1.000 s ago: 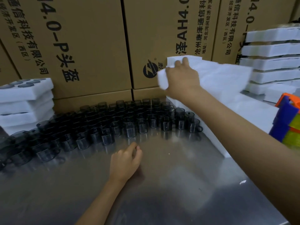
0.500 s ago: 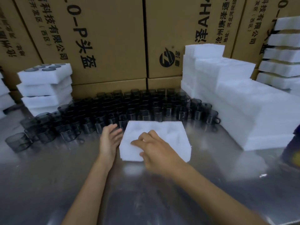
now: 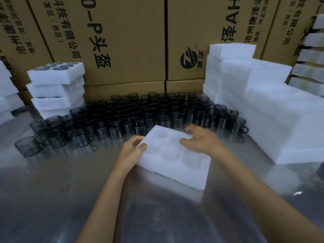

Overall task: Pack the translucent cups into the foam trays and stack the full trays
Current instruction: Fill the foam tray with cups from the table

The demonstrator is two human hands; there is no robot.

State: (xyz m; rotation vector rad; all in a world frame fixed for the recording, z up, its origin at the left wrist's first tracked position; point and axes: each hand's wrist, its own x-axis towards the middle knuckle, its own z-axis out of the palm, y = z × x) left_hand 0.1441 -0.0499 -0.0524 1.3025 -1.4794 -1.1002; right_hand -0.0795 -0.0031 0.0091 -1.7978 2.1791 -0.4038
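An empty white foam tray (image 3: pixel 175 160) with round pockets lies on the steel table in front of me. My left hand (image 3: pixel 132 149) grips its left edge, thumb on top. My right hand (image 3: pixel 199 139) hovers over the tray's far right corner with fingers spread and loosely bent, holding nothing. Behind the tray stand several rows of dark translucent cups (image 3: pixel 140 114) with handles. A stack of filled trays (image 3: pixel 56 85) stands at the left, cups visible in its top tray.
Stacks of empty foam trays (image 3: pixel 254 102) rise at the right in steps. More foam stacks sit at the far right (image 3: pixel 310 58) and far left (image 3: pixel 7 95). Cardboard boxes (image 3: pixel 133 41) wall off the back. The steel table (image 3: pixel 61 190) reflects light.
My right hand took a tray from the right stack and set it on the table. Now it has lifted off the tray, and my left hand has closed on the tray's left edge.
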